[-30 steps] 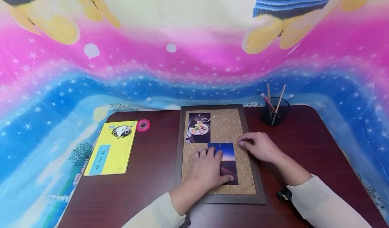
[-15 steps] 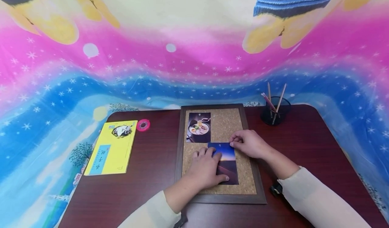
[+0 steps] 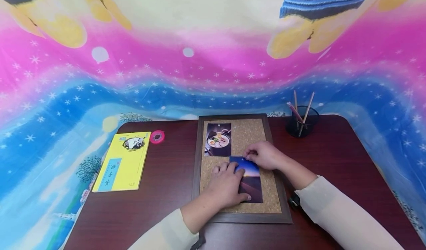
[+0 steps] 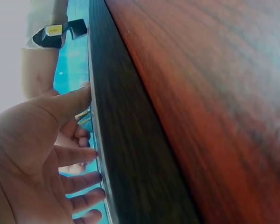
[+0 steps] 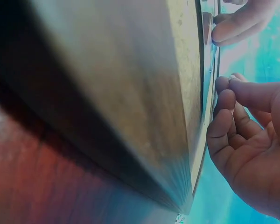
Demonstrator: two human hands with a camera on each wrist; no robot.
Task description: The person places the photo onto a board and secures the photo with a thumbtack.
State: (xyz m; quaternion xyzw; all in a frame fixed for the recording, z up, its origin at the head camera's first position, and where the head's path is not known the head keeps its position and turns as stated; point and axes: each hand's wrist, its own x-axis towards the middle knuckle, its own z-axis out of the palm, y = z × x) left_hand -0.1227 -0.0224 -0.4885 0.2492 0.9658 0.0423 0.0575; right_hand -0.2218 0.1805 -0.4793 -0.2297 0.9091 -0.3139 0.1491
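Observation:
A framed corkboard (image 3: 217,168) lies on the table with a sunset-like blue and purple photo (image 3: 251,189) on it. Spread across the photo's left part and the cork, my left hand (image 3: 224,185) rests with its fingers extended. At the photo's top edge is a small clear pushpin (image 3: 242,160). My right hand (image 3: 264,155) has its thumb and fingertips curled together at that pin and pinches it. In the right wrist view a small pale spot shows by the thumb tip. Up and left on the cork, a ramen photo (image 3: 217,141) is pinned at its top.
Another small pin (image 3: 235,127) sits in the cork's upper part. A black mesh pen cup (image 3: 301,124) with pencils stands at the back right. On the left lie a yellow booklet (image 3: 128,168) and a pink tape roll (image 3: 157,137). A patterned cloth (image 3: 213,76) hangs behind the table.
My right hand has moved left from the photo's right side to the pin at its top. The blue photo has shifted very slightly right. My left hand has stayed nearly in place.

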